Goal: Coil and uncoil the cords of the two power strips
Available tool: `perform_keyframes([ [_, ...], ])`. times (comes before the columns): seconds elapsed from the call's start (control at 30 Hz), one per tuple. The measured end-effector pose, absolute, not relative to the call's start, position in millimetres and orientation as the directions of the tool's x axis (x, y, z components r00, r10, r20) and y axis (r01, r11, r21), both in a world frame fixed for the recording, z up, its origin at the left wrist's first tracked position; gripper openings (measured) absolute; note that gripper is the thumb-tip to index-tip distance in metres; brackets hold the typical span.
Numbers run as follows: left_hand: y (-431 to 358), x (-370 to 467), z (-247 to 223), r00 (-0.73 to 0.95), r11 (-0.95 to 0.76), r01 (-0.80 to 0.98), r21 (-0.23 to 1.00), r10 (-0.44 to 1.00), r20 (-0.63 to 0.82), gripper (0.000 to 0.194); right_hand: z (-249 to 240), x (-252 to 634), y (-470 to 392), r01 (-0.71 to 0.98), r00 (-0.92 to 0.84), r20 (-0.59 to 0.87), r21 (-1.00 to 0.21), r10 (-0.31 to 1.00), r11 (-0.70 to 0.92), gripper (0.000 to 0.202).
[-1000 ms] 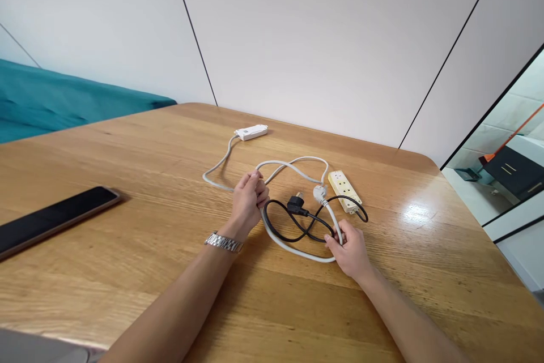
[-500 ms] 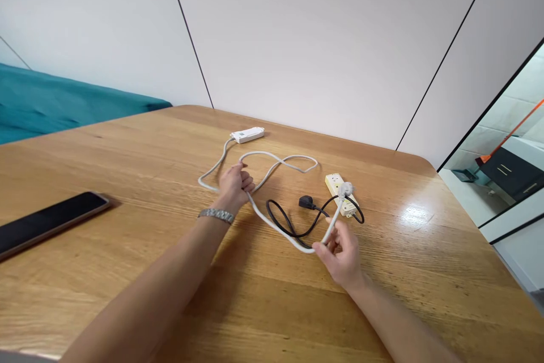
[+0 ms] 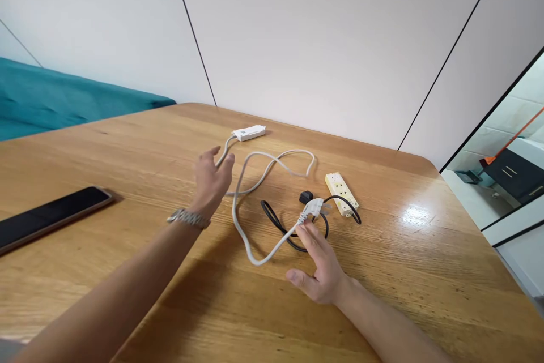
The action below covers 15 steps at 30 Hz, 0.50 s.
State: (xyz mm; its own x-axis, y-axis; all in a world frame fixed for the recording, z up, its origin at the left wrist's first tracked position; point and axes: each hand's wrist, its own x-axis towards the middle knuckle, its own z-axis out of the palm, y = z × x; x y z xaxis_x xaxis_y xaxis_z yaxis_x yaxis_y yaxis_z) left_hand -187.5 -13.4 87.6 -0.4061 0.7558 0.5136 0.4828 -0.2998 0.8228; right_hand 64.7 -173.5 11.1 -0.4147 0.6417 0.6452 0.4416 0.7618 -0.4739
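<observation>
A looped white cable [image 3: 245, 233] runs from a white power strip [image 3: 250, 133] at the back to a white plug [image 3: 314, 206]. My left hand [image 3: 211, 179], with a metal watch on the wrist, is over the cable's left part, fingers apart and holding nothing. My right hand [image 3: 318, 267] has its thumb spread from its fingers; the fingertips are at the base of the white plug without gripping it. Just behind that plug sits a black plug [image 3: 306, 197]. Its black cable [image 3: 274, 218] curls beneath the white one and leads to a cream power strip [image 3: 341, 193].
A dark phone [image 3: 55, 214] lies at the left of the wooden table [image 3: 382, 306]. Behind the table stands a white wall [image 3: 297, 51], with a teal seat [image 3: 76, 97] at the left. An orange-headed tool [image 3: 491, 159] shows through an opening at the right.
My left hand let go of the white cable and moved left. My right hand opened. The white plug has shifted left and nearer, off the cream strip, beside the black plug.
</observation>
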Motion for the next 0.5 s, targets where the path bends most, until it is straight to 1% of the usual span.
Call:
perform_keyframes([
  [0.03,-33,-182,93,-0.335,-0.353,0.541,0.763,0.742,0.581,0.023,11,65,-173,0.433,-0.408,0.655,-0.473,0.635,0.767,0.077],
  [0.07,-54,-175,97,-0.16,-0.449,0.539,0.712,0.776,0.61,0.027,11,65,-173,0.425,-0.402,0.667,-0.47,0.627,0.773,0.077],
  [0.1,-75,-168,99,0.064,-0.526,0.511,0.679,0.812,0.58,0.029,11,65,-173,0.418,-0.396,0.68,-0.465,0.617,0.781,0.076],
  [0.13,-94,-161,100,0.268,-0.568,0.5,0.654,0.82,0.507,0.028,11,64,-172,0.414,-0.394,0.69,-0.457,0.607,0.787,0.075],
  [0.17,-111,-155,99,0.373,-0.561,0.524,0.641,0.828,0.419,0.026,11,64,-172,0.413,-0.396,0.697,-0.447,0.598,0.794,0.075],
  [0.2,-125,-149,97,0.447,-0.534,0.532,0.657,0.836,0.318,0.026,11,64,-172,0.415,-0.402,0.7,-0.435,0.59,0.799,0.074],
  [0.23,-134,-144,94,0.494,-0.489,0.526,0.696,0.842,0.217,0.03,12,64,-172,0.421,-0.411,0.699,-0.424,0.585,0.802,0.074],
  [0.3,-138,-140,88,0.547,-0.346,0.459,0.818,0.836,0.046,0.038,12,65,-170,0.438,-0.425,0.687,-0.413,0.589,0.798,0.076],
  [0.33,-133,-140,87,0.561,-0.262,0.407,0.875,0.828,-0.013,0.037,12,66,-170,0.446,-0.427,0.682,-0.413,0.594,0.794,0.078],
  [0.4,-111,-147,87,0.53,-0.128,0.315,0.941,0.846,-0.062,0.031,12,69,-167,0.459,-0.41,0.675,-0.429,0.614,0.778,0.08],
  [0.43,-96,-152,88,0.467,-0.083,0.28,0.956,0.882,-0.06,0.029,12,70,-165,0.461,-0.395,0.675,-0.441,0.623,0.77,0.08],
  [0.5,-61,-164,92,0.234,-0.023,0.211,0.977,0.972,-0.028,0.03,11,72,-163,0.455,-0.368,0.679,-0.464,0.635,0.76,0.077],
])
